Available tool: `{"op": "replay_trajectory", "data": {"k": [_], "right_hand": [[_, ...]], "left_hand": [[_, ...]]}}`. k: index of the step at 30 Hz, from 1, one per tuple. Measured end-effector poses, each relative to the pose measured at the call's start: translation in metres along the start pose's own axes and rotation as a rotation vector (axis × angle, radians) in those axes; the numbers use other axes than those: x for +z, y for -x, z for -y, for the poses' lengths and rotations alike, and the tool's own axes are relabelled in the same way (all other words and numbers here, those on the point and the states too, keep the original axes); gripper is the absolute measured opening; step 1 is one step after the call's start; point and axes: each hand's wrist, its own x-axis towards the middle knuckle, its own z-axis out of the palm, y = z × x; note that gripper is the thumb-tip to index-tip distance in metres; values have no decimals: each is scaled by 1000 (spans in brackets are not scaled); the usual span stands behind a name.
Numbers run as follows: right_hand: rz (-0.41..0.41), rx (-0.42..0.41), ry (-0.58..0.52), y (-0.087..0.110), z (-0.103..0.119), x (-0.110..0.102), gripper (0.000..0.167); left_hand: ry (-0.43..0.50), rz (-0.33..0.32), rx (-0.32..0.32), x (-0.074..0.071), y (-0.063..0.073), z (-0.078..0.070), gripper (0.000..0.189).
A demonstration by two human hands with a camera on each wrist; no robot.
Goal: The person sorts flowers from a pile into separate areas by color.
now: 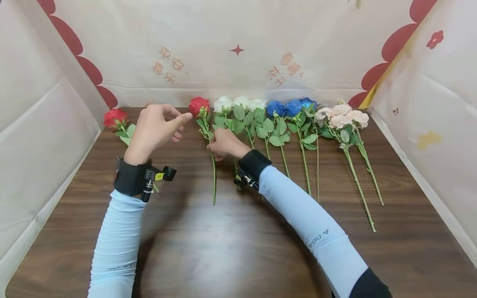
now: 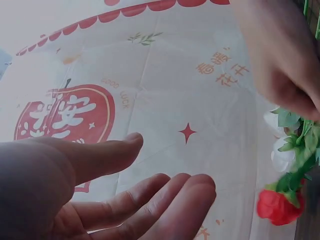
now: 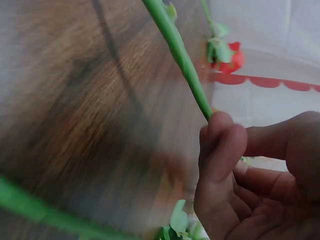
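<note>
My right hand [image 1: 225, 142] pinches the green stem of a red artificial rose [image 1: 199, 106], below its leaves. In the right wrist view the stem [image 3: 186, 65] runs up from between the thumb and curled fingers. My left hand [image 1: 154, 126] hovers over the table to the left of that rose, thumb stretched out and fingers loosely bent, holding nothing. The left wrist view shows a gap between that thumb and the fingers [image 2: 170, 207]. Another red rose [image 1: 114, 119] lies at the far left, its stem partly hidden behind the left hand and wrist.
White roses [image 1: 241, 102], blue roses [image 1: 292, 108] and pale pink flowers [image 1: 340, 116] lie in a row to the right, blooms toward the back and stems forward. Printed cloth walls [image 1: 238, 70] enclose the brown wooden table [image 1: 208, 248] at the back and sides.
</note>
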Motion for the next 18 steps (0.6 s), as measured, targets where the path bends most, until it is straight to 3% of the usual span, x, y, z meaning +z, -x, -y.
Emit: {"op": "replay_trajectory", "data": {"k": [5,12,18], "right_hand": [[-44,55,24,-20,-2,0,42],[-95,133,40,-27,-15,-4,27],[-115,121,37,-27,-18,-1,35]], "left_hand": [[8,6,-2,5,-1,-4,41],[9,23,7,16,-4,-9,38],[-20,20,14,15,0,-7,37]]}}
